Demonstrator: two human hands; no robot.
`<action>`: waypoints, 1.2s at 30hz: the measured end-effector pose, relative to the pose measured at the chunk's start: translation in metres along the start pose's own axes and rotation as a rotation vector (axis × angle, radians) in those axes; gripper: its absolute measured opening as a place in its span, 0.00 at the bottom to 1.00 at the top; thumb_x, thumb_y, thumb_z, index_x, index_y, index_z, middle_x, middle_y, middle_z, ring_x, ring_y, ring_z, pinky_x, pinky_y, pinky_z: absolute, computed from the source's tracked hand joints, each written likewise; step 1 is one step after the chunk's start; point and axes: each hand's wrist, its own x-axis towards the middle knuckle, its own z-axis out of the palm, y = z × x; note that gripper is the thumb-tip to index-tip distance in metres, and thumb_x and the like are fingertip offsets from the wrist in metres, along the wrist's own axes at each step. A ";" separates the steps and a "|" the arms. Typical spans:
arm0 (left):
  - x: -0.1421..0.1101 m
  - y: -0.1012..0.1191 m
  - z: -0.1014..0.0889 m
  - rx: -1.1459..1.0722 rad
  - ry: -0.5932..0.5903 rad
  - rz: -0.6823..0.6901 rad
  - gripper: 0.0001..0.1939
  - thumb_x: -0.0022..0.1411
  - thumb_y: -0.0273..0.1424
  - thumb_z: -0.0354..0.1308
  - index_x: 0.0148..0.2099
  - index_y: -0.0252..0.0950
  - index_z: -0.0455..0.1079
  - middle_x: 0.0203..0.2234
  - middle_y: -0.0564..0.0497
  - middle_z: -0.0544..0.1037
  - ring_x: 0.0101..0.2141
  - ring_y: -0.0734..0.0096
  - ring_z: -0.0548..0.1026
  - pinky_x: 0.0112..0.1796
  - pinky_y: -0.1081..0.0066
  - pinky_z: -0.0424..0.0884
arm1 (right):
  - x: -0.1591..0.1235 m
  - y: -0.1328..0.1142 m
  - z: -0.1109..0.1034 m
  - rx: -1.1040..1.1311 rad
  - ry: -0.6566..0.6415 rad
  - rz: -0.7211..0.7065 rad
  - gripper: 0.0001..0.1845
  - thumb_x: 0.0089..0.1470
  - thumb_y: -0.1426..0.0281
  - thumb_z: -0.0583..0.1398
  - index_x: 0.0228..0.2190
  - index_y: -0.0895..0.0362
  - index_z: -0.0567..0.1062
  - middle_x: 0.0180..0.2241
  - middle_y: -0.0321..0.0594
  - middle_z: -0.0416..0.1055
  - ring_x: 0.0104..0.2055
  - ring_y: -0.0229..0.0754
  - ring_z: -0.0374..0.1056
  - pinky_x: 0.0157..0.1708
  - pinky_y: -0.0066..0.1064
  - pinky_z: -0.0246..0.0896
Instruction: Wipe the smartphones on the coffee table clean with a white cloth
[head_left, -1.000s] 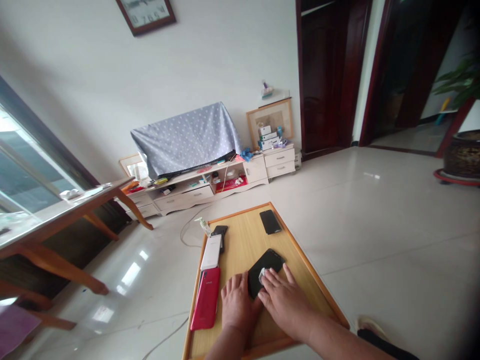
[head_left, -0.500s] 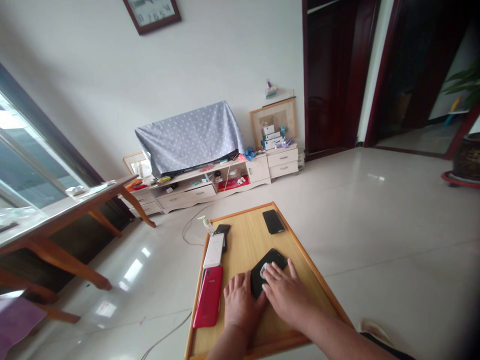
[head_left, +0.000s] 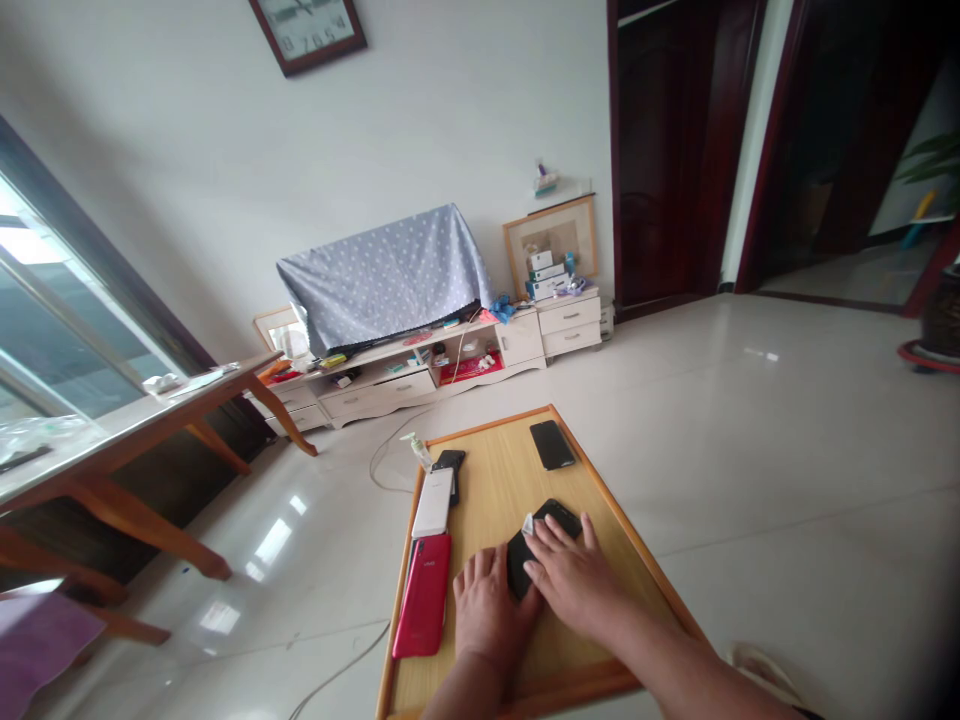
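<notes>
A black phone (head_left: 520, 570) lies at a slant on a small wooden table (head_left: 495, 470). Its near left edge is held by my left hand (head_left: 489, 605), with the thumb along the lower side. Over the phone's face, my right hand (head_left: 574, 580) presses a small white wipe (head_left: 528, 524) beneath its fingertips; most of the wipe is covered. Left of my hands is a red phone (head_left: 424, 598), back up. Beyond it come a white phone (head_left: 433, 503) and a black phone (head_left: 457, 472) partly under the white one. Another dark phone (head_left: 551, 445) rests at the far right.
A pump bottle (head_left: 417, 452) stands at the table's far left corner. Raised wooden edging (head_left: 630, 525) runs round the tabletop. A cable (head_left: 341, 665) trails on the floor at left. Farther off are a white cabinet (head_left: 382, 395) and a long wooden table (head_left: 202, 400).
My right hand and the wipe have slid slightly farther up the phone, and less of the wipe shows. My left hand keeps its place at the phone's edge. The view has shifted a little.
</notes>
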 end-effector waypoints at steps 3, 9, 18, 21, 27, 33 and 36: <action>0.000 0.002 0.000 0.016 0.006 -0.004 0.36 0.60 0.53 0.51 0.66 0.42 0.61 0.58 0.45 0.69 0.58 0.51 0.62 0.56 0.58 0.54 | 0.010 0.013 -0.008 -0.044 0.026 0.119 0.33 0.69 0.55 0.38 0.66 0.56 0.59 0.69 0.49 0.50 0.71 0.55 0.43 0.65 0.63 0.10; 0.002 -0.003 0.005 0.020 0.010 0.003 0.28 0.64 0.43 0.49 0.65 0.45 0.62 0.58 0.47 0.69 0.58 0.55 0.62 0.56 0.60 0.54 | -0.002 -0.016 0.003 0.036 0.006 -0.029 0.35 0.69 0.54 0.36 0.66 0.58 0.60 0.67 0.51 0.54 0.71 0.52 0.46 0.67 0.57 0.12; 0.000 0.000 0.000 0.014 0.011 0.002 0.35 0.60 0.53 0.52 0.65 0.43 0.62 0.58 0.45 0.69 0.57 0.52 0.62 0.56 0.59 0.55 | 0.016 -0.001 -0.002 0.015 0.035 0.089 0.30 0.69 0.61 0.39 0.66 0.57 0.61 0.67 0.49 0.54 0.70 0.51 0.48 0.66 0.58 0.09; 0.000 0.000 0.002 0.008 0.028 0.009 0.32 0.63 0.51 0.49 0.65 0.44 0.63 0.56 0.46 0.71 0.56 0.53 0.63 0.55 0.59 0.56 | 0.015 -0.008 0.005 0.012 0.053 0.073 0.31 0.69 0.61 0.40 0.65 0.60 0.62 0.67 0.51 0.56 0.70 0.52 0.48 0.67 0.56 0.10; 0.000 -0.002 0.004 -0.007 0.032 0.015 0.26 0.66 0.43 0.47 0.65 0.48 0.62 0.56 0.48 0.71 0.56 0.57 0.64 0.54 0.61 0.55 | 0.013 -0.021 0.016 0.046 0.061 -0.044 0.30 0.69 0.61 0.40 0.65 0.55 0.61 0.67 0.46 0.56 0.70 0.49 0.48 0.66 0.55 0.09; 0.000 0.001 0.001 0.005 0.017 0.003 0.36 0.59 0.53 0.53 0.64 0.43 0.63 0.56 0.45 0.70 0.56 0.52 0.63 0.55 0.59 0.55 | 0.031 0.007 0.002 -0.011 0.061 0.204 0.31 0.68 0.62 0.39 0.65 0.58 0.61 0.68 0.50 0.54 0.71 0.52 0.44 0.65 0.60 0.08; 0.000 0.002 -0.001 -0.003 0.005 -0.003 0.33 0.61 0.51 0.51 0.64 0.44 0.63 0.57 0.45 0.70 0.57 0.52 0.63 0.55 0.60 0.55 | 0.025 -0.002 0.008 0.010 0.047 0.128 0.31 0.68 0.61 0.39 0.66 0.58 0.60 0.68 0.50 0.54 0.71 0.51 0.44 0.65 0.58 0.08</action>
